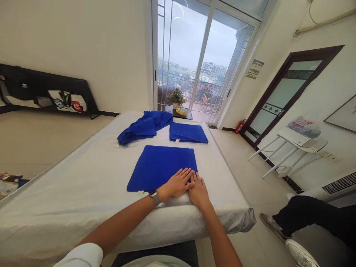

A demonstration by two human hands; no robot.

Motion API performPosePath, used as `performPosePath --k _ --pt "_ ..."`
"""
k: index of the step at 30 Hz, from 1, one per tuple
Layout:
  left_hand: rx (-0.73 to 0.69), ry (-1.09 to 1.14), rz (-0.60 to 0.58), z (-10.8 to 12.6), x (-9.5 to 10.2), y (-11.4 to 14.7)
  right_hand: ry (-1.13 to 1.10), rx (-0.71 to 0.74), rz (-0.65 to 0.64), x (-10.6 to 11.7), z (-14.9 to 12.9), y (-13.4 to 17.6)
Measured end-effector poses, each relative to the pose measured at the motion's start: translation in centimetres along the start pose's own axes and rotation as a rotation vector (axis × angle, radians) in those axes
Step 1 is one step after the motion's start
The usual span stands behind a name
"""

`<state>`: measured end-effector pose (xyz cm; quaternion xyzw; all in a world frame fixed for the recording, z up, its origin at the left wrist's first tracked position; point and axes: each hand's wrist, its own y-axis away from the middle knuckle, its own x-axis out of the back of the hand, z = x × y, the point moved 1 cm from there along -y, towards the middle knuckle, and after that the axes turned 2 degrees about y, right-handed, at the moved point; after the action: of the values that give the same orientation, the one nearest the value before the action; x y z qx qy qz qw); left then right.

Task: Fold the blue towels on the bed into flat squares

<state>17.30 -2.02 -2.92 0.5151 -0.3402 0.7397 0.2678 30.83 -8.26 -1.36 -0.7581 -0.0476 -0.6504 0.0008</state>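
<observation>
A folded blue cloth (164, 165) lies flat near the front of the covered table (91, 189). My left hand (179, 183) rests flat on its near right corner, fingers stretched out. Beside it, touching it, my right hand (198, 189) lies flat over the cloth's right edge, fingers extended. A white tag peeks out under the near edge by my left wrist. Farther back sits a neat stack of folded blue cloth (188, 132) with a small white tag. To its left is a crumpled heap of blue cloth (146, 125).
A small dark table (189, 114) with a potted plant (176, 97) stands beyond the far end. On the right are a white chair (303, 146) holding a plastic bag (304, 126), and another person's legs (314, 215). A black bench (47, 89) is along the left wall.
</observation>
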Motion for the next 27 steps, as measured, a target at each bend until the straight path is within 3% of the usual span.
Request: performPosePath --k 4,10,13,15,17,19,21,24,27 --pt "0.042 -0.015 -0.021 -2.6 0.2 3.2 -0.018 0.006 0.032 -0.2 0.0 0.1" --pt "0.298 -0.094 -0.075 -8.3 3.2 12.0 -0.051 -0.005 0.021 -0.4 0.1 0.0" --pt "0.345 -0.123 -0.092 -10.2 4.1 16.1 -0.049 -0.004 0.025 -0.4 0.2 0.0" --pt "0.325 -0.129 -0.101 -11.1 4.4 17.7 -0.047 -0.004 0.032 -0.4 0.2 0.0" --pt "0.301 -0.128 -0.090 -12.0 4.9 17.7 -0.045 -0.004 0.035 -0.4 0.1 0.1" --pt "0.303 -0.125 -0.046 -12.7 5.8 15.6 -0.046 -0.003 0.038 -0.3 0.1 0.1" --pt "0.309 -0.118 0.001 -13.0 6.7 11.3 -0.047 -0.004 0.045 -0.2 0.0 0.2" --pt "0.232 -0.087 0.034 -12.4 7.4 2.1 -0.054 -0.011 0.057 0.0 -0.2 0.3" --pt "0.114 -0.056 0.053 -11.2 6.1 -7.9 -0.073 -0.014 0.062 0.1 -0.2 0.4"
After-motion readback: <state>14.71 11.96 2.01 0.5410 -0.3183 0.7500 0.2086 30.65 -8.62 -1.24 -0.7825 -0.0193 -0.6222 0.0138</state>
